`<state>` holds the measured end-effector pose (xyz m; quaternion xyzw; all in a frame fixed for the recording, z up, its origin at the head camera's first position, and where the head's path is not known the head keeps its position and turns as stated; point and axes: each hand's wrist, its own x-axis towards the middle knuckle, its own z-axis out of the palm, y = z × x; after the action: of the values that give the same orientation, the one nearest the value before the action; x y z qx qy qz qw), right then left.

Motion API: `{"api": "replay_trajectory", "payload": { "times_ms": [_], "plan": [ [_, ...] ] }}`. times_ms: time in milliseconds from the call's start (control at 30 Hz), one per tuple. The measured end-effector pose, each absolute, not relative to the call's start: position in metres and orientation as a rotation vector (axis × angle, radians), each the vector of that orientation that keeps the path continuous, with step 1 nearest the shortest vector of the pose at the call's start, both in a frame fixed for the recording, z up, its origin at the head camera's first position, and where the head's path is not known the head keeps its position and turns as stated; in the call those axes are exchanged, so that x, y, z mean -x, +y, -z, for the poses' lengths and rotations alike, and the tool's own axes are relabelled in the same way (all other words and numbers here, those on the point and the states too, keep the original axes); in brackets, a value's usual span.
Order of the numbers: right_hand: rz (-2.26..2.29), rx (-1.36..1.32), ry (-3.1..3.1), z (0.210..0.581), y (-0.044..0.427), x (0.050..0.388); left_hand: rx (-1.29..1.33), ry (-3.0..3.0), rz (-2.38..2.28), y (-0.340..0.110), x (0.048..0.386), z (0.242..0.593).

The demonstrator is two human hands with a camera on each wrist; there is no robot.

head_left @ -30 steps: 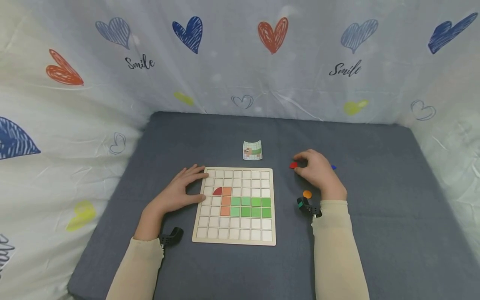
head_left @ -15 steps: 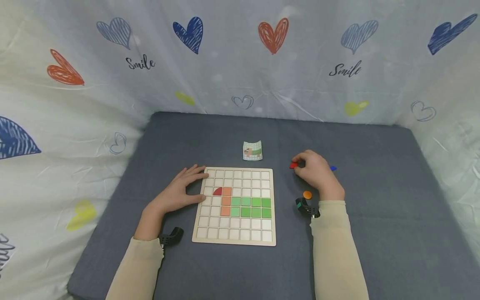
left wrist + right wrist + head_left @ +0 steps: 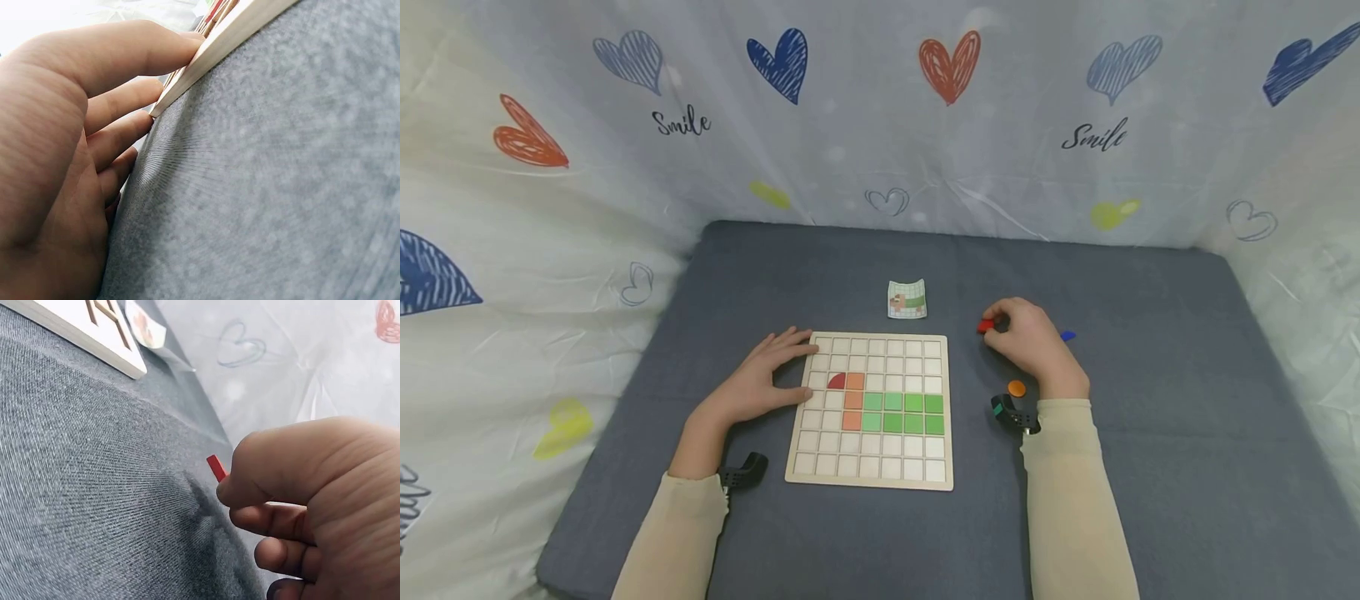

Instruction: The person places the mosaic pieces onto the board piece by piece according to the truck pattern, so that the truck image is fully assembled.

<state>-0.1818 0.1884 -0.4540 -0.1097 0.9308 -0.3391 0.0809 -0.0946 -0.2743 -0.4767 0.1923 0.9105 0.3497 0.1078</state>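
A square wooden grid board [image 3: 880,484] lies on the table. Set in its cells are a dark red quarter-round piece [image 3: 837,382], a column of orange squares [image 3: 853,400] and two rows of green squares [image 3: 913,403]. Spread along the board's left edge, my left hand [image 3: 754,382] touches the rim with thumb and fingertips; the left wrist view shows the thumb [image 3: 140,50] on the wooden edge. To the right of the board, my right hand [image 3: 1033,340] pinches a small red piece [image 3: 216,467] between thumb and fingers, slightly off the cloth. The fingers hide part of it.
An orange disc [image 3: 1017,388] lies near the right wrist, and a blue piece [image 3: 1067,336] lies just beyond that hand. A small pattern card [image 3: 907,299] stands behind the board. Dark grey cloth [image 3: 1157,400] covers the table, with a printed curtain [image 3: 1022,167] behind.
The right hand's fingers have closed in on the red piece, which now sits between them and looks slightly raised. The left hand and the board have stayed in place.
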Motion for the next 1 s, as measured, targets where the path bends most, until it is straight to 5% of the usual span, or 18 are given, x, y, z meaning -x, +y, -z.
{"api": "replay_trajectory", "payload": {
  "times_ms": [1000],
  "plan": [
    [1.118, 0.645, 2.755, 0.432, 0.122, 0.168, -0.585, 2.680, -1.032, -0.275, 0.095, 0.477]
  ]
}}
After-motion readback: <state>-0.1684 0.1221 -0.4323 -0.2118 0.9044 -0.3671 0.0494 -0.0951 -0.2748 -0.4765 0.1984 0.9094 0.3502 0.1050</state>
